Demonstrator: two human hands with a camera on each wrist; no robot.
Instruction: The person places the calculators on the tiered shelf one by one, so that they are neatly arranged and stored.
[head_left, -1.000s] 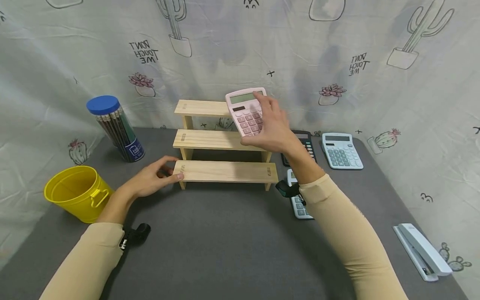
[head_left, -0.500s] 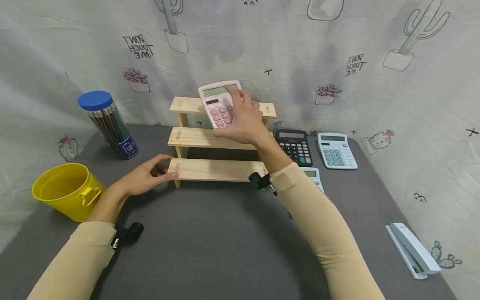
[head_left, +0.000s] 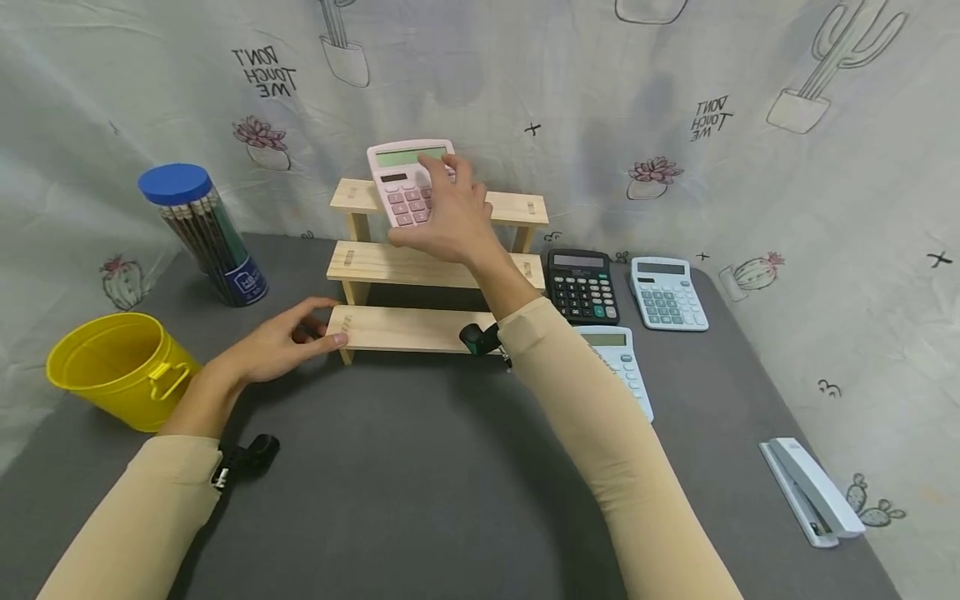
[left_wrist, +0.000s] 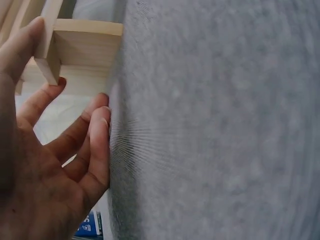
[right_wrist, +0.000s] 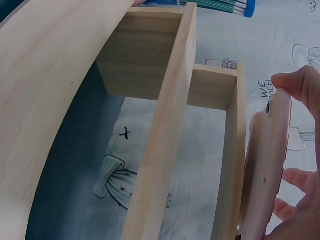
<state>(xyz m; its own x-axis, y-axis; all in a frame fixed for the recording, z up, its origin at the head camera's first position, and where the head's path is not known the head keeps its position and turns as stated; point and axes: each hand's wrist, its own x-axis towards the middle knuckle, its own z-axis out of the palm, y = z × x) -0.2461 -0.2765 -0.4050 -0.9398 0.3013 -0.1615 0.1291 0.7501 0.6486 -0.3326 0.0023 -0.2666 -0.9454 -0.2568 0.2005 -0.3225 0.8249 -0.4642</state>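
My right hand (head_left: 453, 221) grips a pink calculator (head_left: 405, 193) by its sides, thumb at the lower edge and fingers near the display. The calculator leans back over the top step of a three-step wooden display shelf (head_left: 408, 329), keys and screen facing me. In the right wrist view the calculator (right_wrist: 265, 165) appears edge-on, close beside the top board. My left hand (head_left: 277, 346) pinches the left end of the bottom step. The left wrist view shows the thumb on top of that board (left_wrist: 87, 47) and the index fingertip at its underside, with the other fingers near the table.
Right of the shelf lie a black calculator (head_left: 581, 287), a light blue calculator (head_left: 667, 293) and another light blue one (head_left: 618, 358), partly behind the right sleeve. A stapler (head_left: 813, 492) lies far right. A yellow bucket (head_left: 120, 367) and a tub of pencils (head_left: 206, 237) stand left.
My right hand has carried the pink calculator leftward to the top step's left half, uncovering the black calculator. My left hand keeps its hold on the bottom step. The view has shifted slightly.
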